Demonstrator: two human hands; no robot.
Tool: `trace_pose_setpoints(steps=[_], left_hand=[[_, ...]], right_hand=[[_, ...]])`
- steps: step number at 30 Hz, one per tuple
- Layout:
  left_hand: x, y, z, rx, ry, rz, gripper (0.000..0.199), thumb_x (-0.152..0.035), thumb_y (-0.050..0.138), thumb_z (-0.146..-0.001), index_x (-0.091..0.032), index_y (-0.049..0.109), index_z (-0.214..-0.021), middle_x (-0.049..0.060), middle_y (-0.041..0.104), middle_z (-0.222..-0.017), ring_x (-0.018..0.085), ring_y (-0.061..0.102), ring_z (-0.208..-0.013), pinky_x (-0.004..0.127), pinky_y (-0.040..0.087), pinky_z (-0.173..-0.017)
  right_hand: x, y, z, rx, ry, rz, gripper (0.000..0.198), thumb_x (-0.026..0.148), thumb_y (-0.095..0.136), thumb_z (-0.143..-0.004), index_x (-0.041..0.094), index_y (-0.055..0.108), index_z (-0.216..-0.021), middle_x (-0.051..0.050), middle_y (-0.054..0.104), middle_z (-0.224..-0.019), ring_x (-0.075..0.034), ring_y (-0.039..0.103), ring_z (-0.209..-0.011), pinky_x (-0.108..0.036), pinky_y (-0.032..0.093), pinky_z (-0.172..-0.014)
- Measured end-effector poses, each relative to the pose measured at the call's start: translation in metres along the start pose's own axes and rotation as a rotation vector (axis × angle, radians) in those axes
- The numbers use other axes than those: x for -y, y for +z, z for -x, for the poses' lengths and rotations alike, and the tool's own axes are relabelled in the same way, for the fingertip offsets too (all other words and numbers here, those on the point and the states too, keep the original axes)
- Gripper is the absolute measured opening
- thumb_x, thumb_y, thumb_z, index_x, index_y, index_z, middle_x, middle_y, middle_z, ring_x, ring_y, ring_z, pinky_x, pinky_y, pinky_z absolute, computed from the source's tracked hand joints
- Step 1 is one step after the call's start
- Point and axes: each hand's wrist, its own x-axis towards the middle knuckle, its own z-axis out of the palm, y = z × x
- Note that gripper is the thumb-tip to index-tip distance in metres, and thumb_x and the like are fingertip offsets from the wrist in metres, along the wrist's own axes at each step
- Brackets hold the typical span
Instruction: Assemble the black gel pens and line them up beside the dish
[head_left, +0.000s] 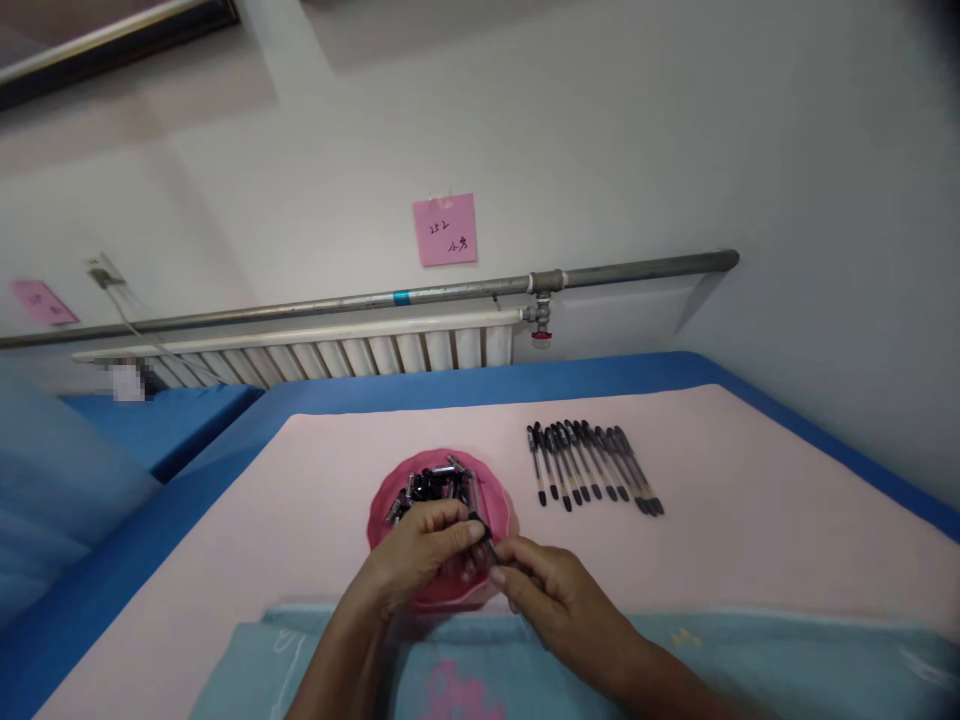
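Over the front of a pink scalloped basket (504, 500), my left hand (427, 545) pinches a clear-barrelled pen (475, 492) between thumb and fingers. The pen slants from upper left down toward my right hand (555, 595). My right fingers are closed around a thin dark piece in line with the pen's lower end; whether it is joined to the barrel is blurred. Black and clear pen parts (427, 485) fill the back of the basket. To the right lies a row of several black-capped pens (577, 460), side by side and slanted, some overlapping at the right end.
A pale pink sheet (300, 510) covers the blue table (480, 385). A teal patterned cloth (330, 650) lies along the near edge. Behind stand a white radiator (390, 352) and a metal pipe (645, 272) with a valve. A pink note (445, 230) hangs on the wall.
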Motion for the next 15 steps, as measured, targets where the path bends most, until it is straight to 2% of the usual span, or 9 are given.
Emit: trace_pose_setpoints(steps=[6, 9, 12, 15], left_hand=[[-0.004, 0.000, 0.003, 0.009, -0.007, -0.048, 0.023, -0.036, 0.061, -0.074, -0.014, 0.057, -0.070, 0.000, 0.060, -0.063, 0.009, 0.050, -0.056, 0.022, 0.037, -0.056], [-0.004, -0.012, 0.002, -0.157, 0.022, -0.132, 0.023, -0.038, 0.058, -0.075, -0.016, 0.058, -0.078, -0.002, 0.058, -0.069, 0.009, 0.050, -0.060, 0.022, 0.039, -0.058], [0.003, -0.032, 0.002, -0.376, 0.009, -0.269, 0.023, -0.039, 0.054, -0.075, -0.017, 0.054, -0.071, -0.005, 0.050, -0.059, 0.009, 0.043, -0.052, 0.023, 0.035, -0.052], [0.011, -0.051, 0.005, -0.424, -0.037, -0.422, 0.015, -0.031, 0.052, -0.073, -0.018, 0.054, -0.068, -0.005, 0.049, -0.055, 0.011, 0.045, -0.052, 0.024, 0.035, -0.053]], right_hand=[[-0.001, 0.000, -0.004, -0.039, 0.027, -0.039, 0.016, 0.028, 0.045, -0.086, 0.020, 0.050, -0.073, 0.007, 0.037, -0.057, -0.008, 0.035, -0.050, -0.021, 0.029, -0.049], [-0.005, -0.003, -0.006, -0.102, 0.054, -0.043, 0.016, 0.031, 0.045, -0.085, 0.021, 0.049, -0.073, 0.007, 0.036, -0.056, -0.009, 0.035, -0.050, -0.021, 0.028, -0.047], [-0.008, -0.006, -0.007, -0.117, 0.070, -0.073, 0.018, 0.034, 0.045, -0.085, 0.021, 0.047, -0.071, 0.008, 0.034, -0.052, -0.009, 0.035, -0.047, -0.022, 0.028, -0.047], [-0.009, -0.007, -0.007, -0.107, 0.082, -0.099, 0.018, 0.035, 0.045, -0.085, 0.022, 0.046, -0.072, 0.009, 0.034, -0.052, -0.008, 0.035, -0.045, -0.022, 0.029, -0.046]])
